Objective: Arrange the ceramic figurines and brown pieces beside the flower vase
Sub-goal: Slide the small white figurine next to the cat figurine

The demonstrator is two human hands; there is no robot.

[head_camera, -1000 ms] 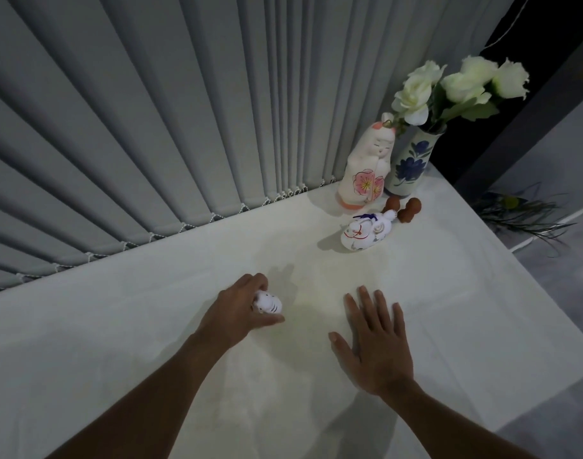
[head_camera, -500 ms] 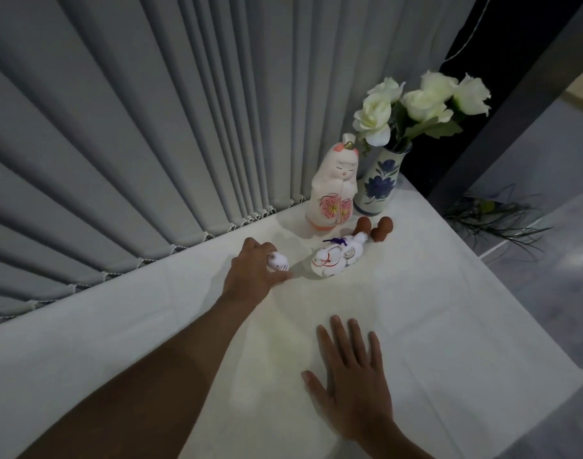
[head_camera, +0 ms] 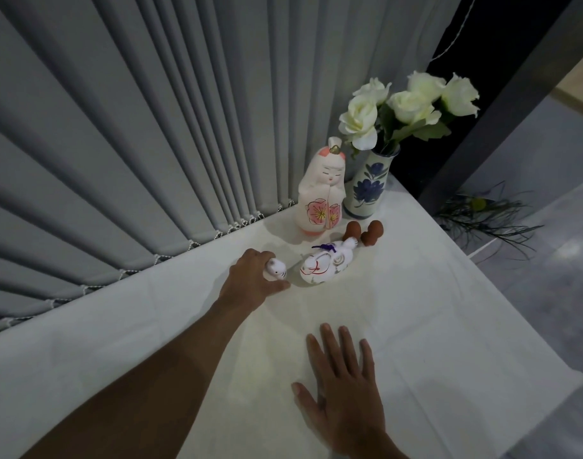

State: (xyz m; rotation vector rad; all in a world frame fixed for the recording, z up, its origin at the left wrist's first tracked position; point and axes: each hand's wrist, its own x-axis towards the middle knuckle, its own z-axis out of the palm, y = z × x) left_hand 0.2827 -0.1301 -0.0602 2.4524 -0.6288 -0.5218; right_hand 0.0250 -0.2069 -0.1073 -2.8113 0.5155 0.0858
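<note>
My left hand (head_camera: 250,281) is closed around a small white cat figurine (head_camera: 276,269), held just left of a white fox-like figurine (head_camera: 323,265) that lies on its side. A tall white doll figurine (head_camera: 321,190) with pink flowers stands behind it, next to the blue-and-white flower vase (head_camera: 366,183) of white roses. Two brown pieces (head_camera: 364,231) sit in front of the vase, one partly hidden by the lying figurine. My right hand (head_camera: 344,395) rests flat on the white tabletop (head_camera: 432,309), fingers spread, holding nothing.
Grey vertical blinds (head_camera: 134,144) run along the table's back edge. The table's right edge drops to a grey floor, where a dark spiky plant (head_camera: 482,213) lies. A dark post (head_camera: 502,104) rises behind the vase.
My left hand carried the small cat figurine away from me to just left of the lying figurine. My right hand stayed flat on the table.
</note>
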